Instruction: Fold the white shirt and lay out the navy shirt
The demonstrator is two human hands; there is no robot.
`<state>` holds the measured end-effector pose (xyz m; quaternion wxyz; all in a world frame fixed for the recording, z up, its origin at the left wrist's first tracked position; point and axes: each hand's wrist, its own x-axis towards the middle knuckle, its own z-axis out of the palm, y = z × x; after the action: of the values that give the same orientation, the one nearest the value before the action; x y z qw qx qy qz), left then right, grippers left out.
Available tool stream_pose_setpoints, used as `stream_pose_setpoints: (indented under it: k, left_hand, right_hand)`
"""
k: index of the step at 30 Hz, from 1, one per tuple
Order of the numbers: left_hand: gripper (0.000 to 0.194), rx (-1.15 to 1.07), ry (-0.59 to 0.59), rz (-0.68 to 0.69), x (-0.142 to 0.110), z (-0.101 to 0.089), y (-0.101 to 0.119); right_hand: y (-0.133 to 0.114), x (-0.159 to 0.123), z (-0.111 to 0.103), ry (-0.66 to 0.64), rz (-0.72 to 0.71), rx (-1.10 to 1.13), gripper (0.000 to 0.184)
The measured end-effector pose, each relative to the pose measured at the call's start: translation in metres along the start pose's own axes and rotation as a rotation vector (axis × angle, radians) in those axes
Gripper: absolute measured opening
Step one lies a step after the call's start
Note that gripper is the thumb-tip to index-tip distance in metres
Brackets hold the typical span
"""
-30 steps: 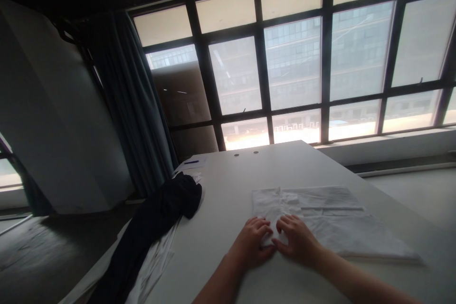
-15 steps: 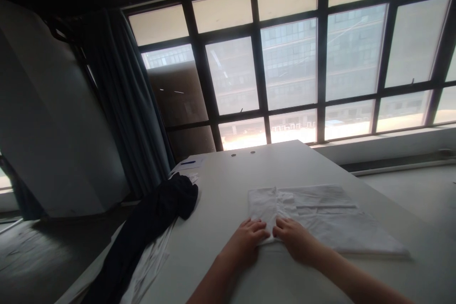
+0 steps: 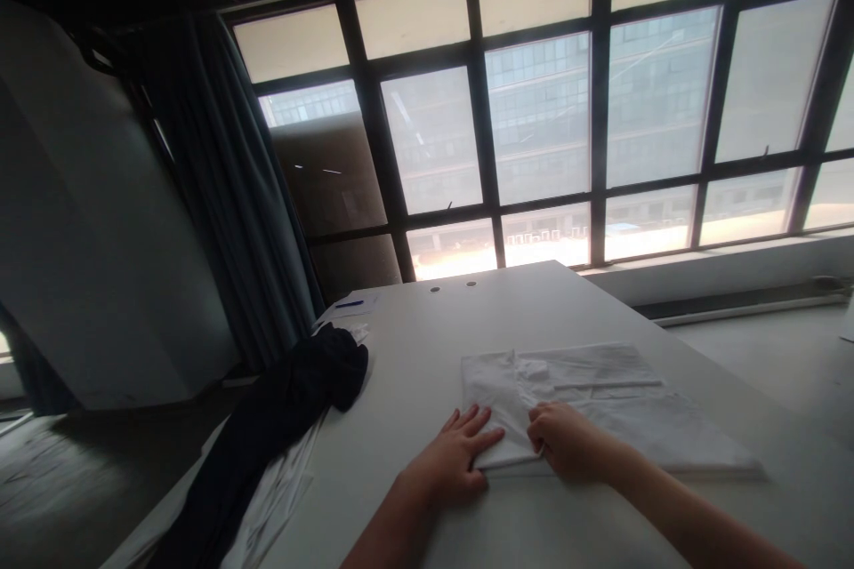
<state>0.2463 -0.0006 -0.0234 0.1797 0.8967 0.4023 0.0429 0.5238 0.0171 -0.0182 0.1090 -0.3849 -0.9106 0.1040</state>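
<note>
Heaped along the table's [image 3: 414, 373] left side lies a dark cloth [image 3: 286, 418]; right of it, the person's left hand [image 3: 460, 449] rests on the near left corner of the white cloth [image 3: 640, 427], fingers spread; the right hand [image 3: 566, 440] curls its fingers at the near edge, though whether they pinch it one cannot tell; the white cloth, right of the table's middle, seems mostly folded flat, with creases left unsmoothed at its left end; its long axis runs left to right, one corner pointing near right.

No lettering, label, brand, number or sign can be read anywhere here.
</note>
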Motion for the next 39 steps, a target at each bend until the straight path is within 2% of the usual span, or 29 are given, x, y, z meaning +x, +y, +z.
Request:
stream_pose_setpoints:
  k: [3,6,7,9,11,14,17,19,22,24,26,30,34,36,39]
  left_hand:
    - [0.083,-0.040,-0.012,-0.014,0.001,0.001,-0.001]
    - [0.042,-0.029,0.147,-0.051,0.002,0.003,0.003]
    - [0.035,0.000,0.210,-0.060,0.003,0.004,0.006]
    - [0.028,0.072,0.289,-0.055,0.005,0.004,0.012]
    - [0.026,0.121,0.278,-0.020,0.008,0.005,0.019]
    - [0.040,0.144,0.219,0.026,0.011,0.009,0.031]
    - [0.068,0.115,0.286,0.049,0.011,0.016,0.042]
    - [0.090,0.082,0.306,0.070,0.009,0.021,0.048]
    - [0.100,0.081,0.250,0.077,0.006,0.023,0.050]
    - [0.100,0.094,0.228,0.066,0.005,0.023,0.051]
    - [0.098,0.104,0.227,0.072,0.005,0.021,0.052]
    - [0.080,0.154,0.251,0.124,0.010,0.020,0.059]
    - [0.039,0.257,0.225,0.207,0.017,0.026,0.067]
    - [0.025,0.320,0.226,0.239,0.020,0.030,0.068]
    - [0.023,0.388,0.234,0.293,0.023,0.033,0.067]
  right_hand:
    - [0.001,-0.004,-0.009,-0.015,0.019,0.033,0.028]
    - [-0.002,-0.005,-0.012,-0.010,0.044,0.026,0.023]
    - [-0.003,-0.006,-0.012,-0.012,0.053,0.029,0.022]
    - [-0.006,-0.007,-0.009,-0.040,0.059,0.075,0.021]
    - [-0.009,-0.008,-0.006,-0.103,0.055,0.161,0.020]
    - [-0.012,-0.008,-0.004,-0.225,0.039,0.290,0.017]
    - [-0.007,-0.004,-0.007,-0.271,0.044,0.341,0.016]
    - [0.000,0.001,-0.009,-0.160,0.124,0.247,0.023]
    - [0.011,0.006,-0.004,0.051,0.357,0.001,0.032]
    - [0.013,0.006,0.006,0.078,0.476,-0.079,0.033]
    - [0.010,0.007,0.018,0.080,0.526,-0.091,0.034]
    - [0.002,0.010,0.029,0.135,0.518,-0.049,0.026]
    - [0.007,0.013,0.021,0.149,0.507,-0.001,0.019]
    - [0.012,0.011,0.018,0.119,0.510,-0.033,0.023]
    - [0.017,0.008,0.021,0.043,0.486,-0.098,0.040]
